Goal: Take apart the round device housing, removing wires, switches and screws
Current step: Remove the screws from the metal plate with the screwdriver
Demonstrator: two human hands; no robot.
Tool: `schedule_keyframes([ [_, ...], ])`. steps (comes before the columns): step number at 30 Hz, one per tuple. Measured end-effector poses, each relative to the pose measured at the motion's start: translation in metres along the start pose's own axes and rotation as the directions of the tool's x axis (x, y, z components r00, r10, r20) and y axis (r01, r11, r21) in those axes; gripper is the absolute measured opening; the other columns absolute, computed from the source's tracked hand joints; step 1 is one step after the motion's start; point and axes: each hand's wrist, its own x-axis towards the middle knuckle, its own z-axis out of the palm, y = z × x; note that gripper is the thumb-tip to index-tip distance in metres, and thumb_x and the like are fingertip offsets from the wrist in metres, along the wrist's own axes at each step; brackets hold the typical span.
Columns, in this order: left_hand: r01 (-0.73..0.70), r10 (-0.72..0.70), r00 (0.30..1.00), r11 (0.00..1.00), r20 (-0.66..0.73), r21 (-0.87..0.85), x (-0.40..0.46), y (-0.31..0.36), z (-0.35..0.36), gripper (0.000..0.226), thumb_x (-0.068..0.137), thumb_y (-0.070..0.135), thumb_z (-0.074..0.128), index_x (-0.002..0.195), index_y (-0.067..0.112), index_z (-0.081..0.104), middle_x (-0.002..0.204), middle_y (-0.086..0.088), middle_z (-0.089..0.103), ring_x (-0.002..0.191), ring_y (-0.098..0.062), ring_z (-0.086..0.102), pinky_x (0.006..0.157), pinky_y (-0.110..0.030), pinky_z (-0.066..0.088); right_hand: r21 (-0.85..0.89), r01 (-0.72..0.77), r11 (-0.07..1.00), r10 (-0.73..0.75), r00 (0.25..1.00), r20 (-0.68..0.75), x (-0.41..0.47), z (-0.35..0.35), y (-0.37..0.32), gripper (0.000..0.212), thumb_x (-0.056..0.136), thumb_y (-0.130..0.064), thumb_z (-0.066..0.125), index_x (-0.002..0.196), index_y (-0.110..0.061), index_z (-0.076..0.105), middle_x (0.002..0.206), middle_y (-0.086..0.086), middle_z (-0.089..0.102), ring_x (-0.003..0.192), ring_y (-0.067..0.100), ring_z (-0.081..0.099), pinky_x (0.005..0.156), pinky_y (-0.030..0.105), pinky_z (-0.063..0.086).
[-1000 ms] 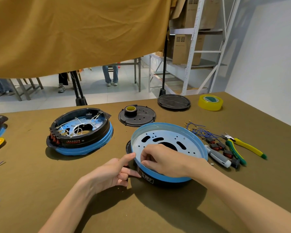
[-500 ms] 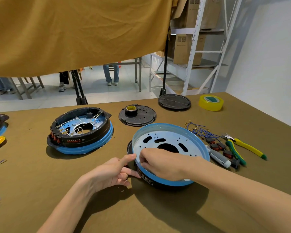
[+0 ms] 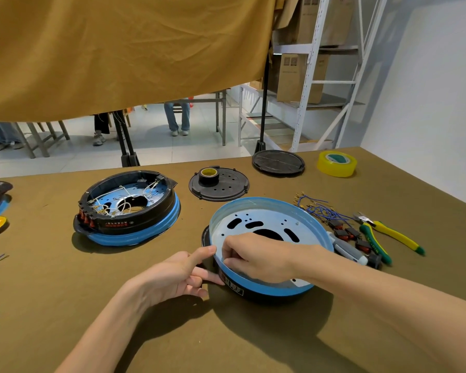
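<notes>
Head view shows little change over the last second: the blue housing [image 3: 269,238] sits at the bench [image 3: 65,292] centre, its near edge now slightly more raised off the black base ring under it than a second ago, so the metal shell seems to be working loose. The right hand [image 3: 256,258] stays inside the rim at 7 o'clock of the shell, fingers [image 3: 230,247] curled down onto the plate; whether they pinch a screw or only hook the rim I cannot tell, since the knuckles hide the tips. The left hand [image 3: 183,275] remains outside at 8 o'clock, thumb on the rim's top edge, other fingers loosely bent against the black ring, steadying rather than clamping.

At 3 o'clock of the housing lie the pulled blue wires [image 3: 315,208], the red switches [image 3: 347,234], a screwdriver [image 3: 347,250] and yellow-green pliers [image 3: 388,232], so this unit looks already stripped of wiring. A second housing [image 3: 127,208], still wired, waits at 9 o'clock
</notes>
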Motion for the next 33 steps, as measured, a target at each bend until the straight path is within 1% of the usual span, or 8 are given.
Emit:
schedule_keyframes([
  [3, 0.0, 0.0, 1.0, 1.0, -0.005, -0.007, -0.001, 0.0, 0.001, 0.126, 0.068, 0.062, 0.068, 0.157, 0.0, 0.005, 0.109, -0.025, 0.076, 0.042, -0.007, 0.033, 0.07, -0.028, 0.06, -0.07, -0.035, 0.997, 0.038, 0.999, 0.031, 0.003, 0.0, -0.001, 0.017, 0.109, -0.033, 0.043, 0.105, -0.02, 0.054, 0.095, -0.001, 0.061, 0.081, 0.016, 0.057, 0.07, 0.033, 0.047],
  [7, 0.002, -0.002, 1.0, 1.0, -0.002, -0.001, 0.0, 0.0, -0.001, 0.129, 0.067, 0.062, 0.07, 0.158, 0.0, 0.001, 0.109, -0.025, 0.076, 0.043, -0.007, 0.034, 0.07, -0.029, 0.06, -0.23, 0.014, 0.973, -0.001, 0.998, 0.058, 0.001, -0.002, -0.003, 0.021, 0.111, -0.032, 0.037, 0.097, -0.018, 0.044, 0.083, 0.001, 0.052, 0.066, 0.017, 0.048, 0.057, 0.032, 0.037],
  [11, 0.004, -0.004, 1.0, 1.0, 0.01, 0.004, 0.0, 0.0, -0.002, 0.131, 0.067, 0.063, 0.07, 0.158, 0.001, 0.0, 0.11, -0.024, 0.076, 0.044, -0.007, 0.035, 0.071, -0.029, 0.06, -0.422, 0.081, 0.903, -0.029, 0.991, 0.128, 0.01, -0.008, -0.011, 0.008, 0.108, -0.017, 0.043, 0.101, -0.015, 0.042, 0.089, 0.004, 0.051, 0.071, 0.018, 0.051, 0.065, 0.035, 0.046],
  [13, 0.006, -0.006, 1.0, 1.0, 0.013, 0.017, 0.0, 0.0, -0.002, 0.131, 0.065, 0.064, 0.069, 0.158, 0.002, 0.002, 0.109, -0.023, 0.077, 0.043, -0.007, 0.035, 0.071, -0.028, 0.06, -0.414, 0.088, 0.906, -0.025, 0.987, 0.156, 0.011, -0.009, -0.011, 0.009, 0.11, -0.019, 0.041, 0.104, -0.013, 0.045, 0.089, 0.005, 0.052, 0.073, 0.02, 0.052, 0.065, 0.036, 0.047],
  [18, 0.01, -0.01, 1.0, 1.0, 0.025, 0.019, 0.002, 0.0, -0.002, 0.128, 0.063, 0.062, 0.071, 0.157, 0.002, 0.007, 0.108, -0.024, 0.077, 0.042, -0.007, 0.034, 0.072, -0.028, 0.06, -0.392, 0.118, 0.912, -0.054, 0.984, 0.17, 0.002, -0.006, -0.008, 0.017, 0.111, -0.016, 0.038, 0.094, -0.017, 0.035, 0.08, 0.001, 0.043, 0.064, 0.015, 0.042, 0.059, 0.03, 0.035],
  [23, 0.012, -0.013, 0.999, 1.0, 0.031, 0.019, 0.005, -0.002, -0.005, 0.128, 0.064, 0.063, 0.072, 0.156, 0.002, 0.007, 0.108, -0.026, 0.076, 0.041, -0.008, 0.033, 0.076, -0.03, 0.061, -0.264, 0.081, 0.961, -0.042, 0.988, 0.15, -0.002, -0.01, -0.008, 0.025, 0.113, -0.029, 0.029, 0.09, -0.019, 0.034, 0.081, 0.005, 0.046, 0.067, 0.02, 0.041, 0.063, 0.038, 0.037],
  [28, -0.006, 0.004, 0.999, 0.999, 0.043, 0.04, 0.006, -0.004, -0.008, 0.161, 0.038, 0.076, 0.088, 0.156, 0.004, 0.005, 0.11, -0.027, 0.075, 0.041, -0.007, 0.039, 0.078, -0.031, 0.062, -0.22, 0.042, 0.975, -0.025, 0.997, 0.08, -0.001, -0.007, -0.006, 0.024, 0.113, -0.03, 0.03, 0.093, -0.018, 0.036, 0.08, 0.005, 0.049, 0.065, 0.021, 0.042, 0.059, 0.036, 0.035],
  [33, -0.012, 0.011, 1.0, 0.999, 0.022, 0.032, 0.005, -0.004, -0.007, 0.166, 0.032, 0.076, 0.091, 0.157, 0.005, 0.007, 0.111, -0.03, 0.074, 0.041, -0.007, 0.039, 0.078, -0.032, 0.062, -0.156, 0.04, 0.987, -0.039, 0.999, 0.005, -0.004, -0.006, 0.0, 0.026, 0.112, -0.032, 0.03, 0.091, -0.019, 0.037, 0.079, 0.005, 0.05, 0.065, 0.021, 0.043, 0.059, 0.036, 0.036],
])
